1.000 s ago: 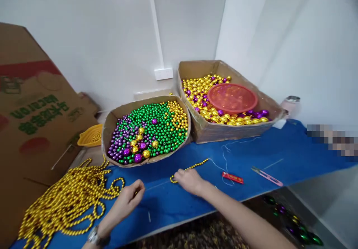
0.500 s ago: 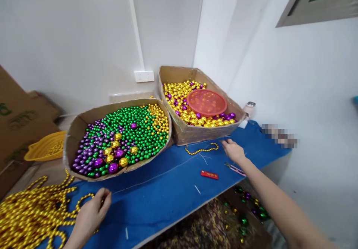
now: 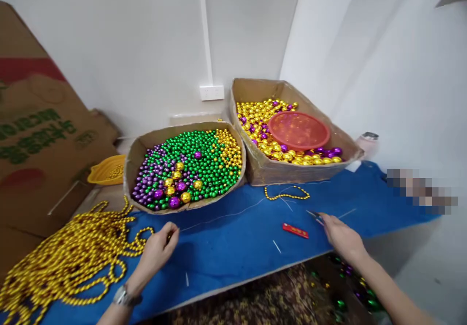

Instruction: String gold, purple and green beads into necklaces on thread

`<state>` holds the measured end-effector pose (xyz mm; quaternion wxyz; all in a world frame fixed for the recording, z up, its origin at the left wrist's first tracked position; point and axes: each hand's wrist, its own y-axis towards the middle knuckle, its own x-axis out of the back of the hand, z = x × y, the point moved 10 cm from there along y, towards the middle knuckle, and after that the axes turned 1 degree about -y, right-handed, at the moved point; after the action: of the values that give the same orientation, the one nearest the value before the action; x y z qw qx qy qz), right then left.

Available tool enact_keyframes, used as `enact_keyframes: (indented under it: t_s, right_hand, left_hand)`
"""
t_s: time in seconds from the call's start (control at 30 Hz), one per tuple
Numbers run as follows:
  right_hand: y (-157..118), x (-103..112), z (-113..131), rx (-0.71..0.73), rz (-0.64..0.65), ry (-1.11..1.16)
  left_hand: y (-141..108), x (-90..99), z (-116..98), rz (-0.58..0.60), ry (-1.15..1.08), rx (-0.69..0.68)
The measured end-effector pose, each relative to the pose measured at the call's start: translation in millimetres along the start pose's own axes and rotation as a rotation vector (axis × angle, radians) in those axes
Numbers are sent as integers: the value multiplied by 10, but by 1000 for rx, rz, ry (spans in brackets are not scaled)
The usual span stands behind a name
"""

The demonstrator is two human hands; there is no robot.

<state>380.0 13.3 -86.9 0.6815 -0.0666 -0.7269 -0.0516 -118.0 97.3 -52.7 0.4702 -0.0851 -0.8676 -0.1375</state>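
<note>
My left hand [image 3: 159,247] is closed in a pinch over the blue cloth, near the pile of gold bead strings [image 3: 83,257]. A thin pale thread [image 3: 226,217] runs from its fingertips across the cloth toward a short gold bead strand [image 3: 286,196]. The strand lies curved in front of the right box. My right hand [image 3: 343,240] has closed around small scissors [image 3: 316,217], whose blades point left, low over the cloth. Their handles are mostly hidden by the fingers. A red packet [image 3: 295,230] lies just left of the right hand.
A cardboard box [image 3: 184,207] holds green, purple and gold beads. Another box [image 3: 292,173] holds larger beads and a red basket [image 3: 299,130]. A yellow basket [image 3: 105,169], a printed carton [image 3: 40,135] and a pink bottle [image 3: 368,144] stand around the blue cloth [image 3: 233,261].
My right hand has come down and back from the thread's far end and taken hold of the scissors. My left hand keeps its pinch. The view has swung left.
</note>
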Motion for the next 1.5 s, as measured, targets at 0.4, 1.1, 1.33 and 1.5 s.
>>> enact_keyframes:
  t_s: [0.4, 1.1, 1.33, 1.5]
  right_hand:
    - [345, 118, 2458, 368, 34, 215]
    - [940, 52, 1474, 257, 135, 5]
    - [438, 224, 1419, 418, 123, 92]
    - [-278, 501, 1228, 578, 138, 175]
  left_hand:
    - [-26, 86, -51, -12, -45, 13]
    - [272, -769, 65, 66, 535, -157]
    - [229, -553, -449, -92, 337, -254]
    - [243, -883, -1604, 153, -269, -400]
